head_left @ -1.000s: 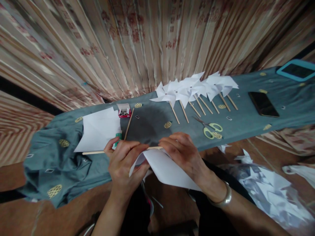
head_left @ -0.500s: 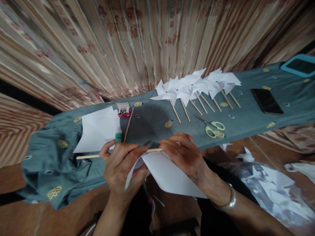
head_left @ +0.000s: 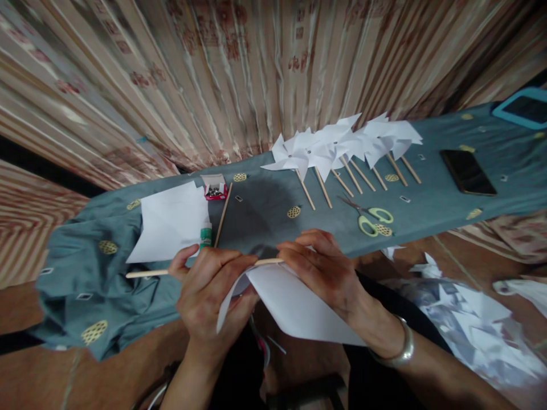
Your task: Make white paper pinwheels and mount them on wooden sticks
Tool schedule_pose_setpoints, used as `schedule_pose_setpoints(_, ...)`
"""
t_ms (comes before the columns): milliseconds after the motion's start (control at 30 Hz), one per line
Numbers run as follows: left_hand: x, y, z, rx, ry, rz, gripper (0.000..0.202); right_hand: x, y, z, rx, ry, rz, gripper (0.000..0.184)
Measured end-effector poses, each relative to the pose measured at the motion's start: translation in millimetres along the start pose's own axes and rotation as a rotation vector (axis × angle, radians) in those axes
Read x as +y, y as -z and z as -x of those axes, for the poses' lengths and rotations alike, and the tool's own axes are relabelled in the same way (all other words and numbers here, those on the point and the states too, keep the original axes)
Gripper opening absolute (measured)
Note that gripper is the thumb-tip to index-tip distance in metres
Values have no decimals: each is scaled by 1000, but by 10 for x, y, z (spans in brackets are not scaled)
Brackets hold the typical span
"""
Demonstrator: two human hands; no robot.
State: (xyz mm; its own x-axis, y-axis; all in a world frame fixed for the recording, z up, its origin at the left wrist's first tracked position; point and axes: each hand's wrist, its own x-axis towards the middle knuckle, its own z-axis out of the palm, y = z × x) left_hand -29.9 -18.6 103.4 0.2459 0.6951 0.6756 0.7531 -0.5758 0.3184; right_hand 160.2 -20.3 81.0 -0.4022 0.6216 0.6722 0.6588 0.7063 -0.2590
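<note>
Between my two hands, above the near edge of the cloth, is a wooden stick [head_left: 147, 274] held sideways, its far end poking out to the left. My left hand [head_left: 216, 296] is closed around the stick and the edge of a white paper sheet [head_left: 299, 310]. Pinched at the other end, my right hand [head_left: 322, 273] has its fingers over the stick and the paper. The sheet curves and hangs below the stick. My fingers hide how paper and stick meet. A green-and-white glue bottle [head_left: 205, 235] stands just beyond my left hand.
On the cloth-covered table [head_left: 260, 228] lie white paper [head_left: 173, 219], a red box of metal pins [head_left: 215, 189], a loose stick [head_left: 223, 215], scissors [head_left: 368, 219], a phone [head_left: 468, 172] and a blue-framed tablet [head_left: 523, 108]. Several paper pinwheels [head_left: 337, 145] line the back. A bag of paper scraps [head_left: 474, 324] sits on the floor.
The stick's left end reaches slightly farther left. Both hands keep their hold in nearly the same place, and the camera view has shifted a little.
</note>
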Motion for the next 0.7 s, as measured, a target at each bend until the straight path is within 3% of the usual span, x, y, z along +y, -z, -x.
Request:
schedule_pose_setpoints(533,-2,16,32,-19,29,5,4,3,-5,29,-15,4,-44,13)
schedule_pose_setpoints(700,-80,-68,44,3,18,20,2,49,-58,22,-60,-13,-22,16)
